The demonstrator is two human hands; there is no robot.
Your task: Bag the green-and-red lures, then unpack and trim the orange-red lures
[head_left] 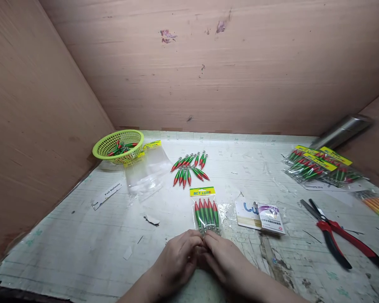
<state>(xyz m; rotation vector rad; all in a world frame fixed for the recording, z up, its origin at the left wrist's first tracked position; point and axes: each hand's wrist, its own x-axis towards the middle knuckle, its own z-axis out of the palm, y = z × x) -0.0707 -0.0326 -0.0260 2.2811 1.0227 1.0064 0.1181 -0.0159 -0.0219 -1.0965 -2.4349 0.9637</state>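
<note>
Both our left hand (180, 256) and right hand (223, 256) pinch the near end of the clear lure packet (206, 212), fingers (192, 237) closed together on it, knuckles bent, hands side by side. Packet lies front-center on the tabletop (113, 248), yellow header away from us. Loose lures (185, 172) just beyond; green basket (101, 150) further left; red-handled pliers (330, 229) off right.

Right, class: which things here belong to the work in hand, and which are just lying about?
Likely belonging:
held bag
loose lures
basket
flat bags
filled bags

Seemingly lying about:
pliers
cards
torn scrap
"Foil Balloons" strip
metal cylinder
</note>
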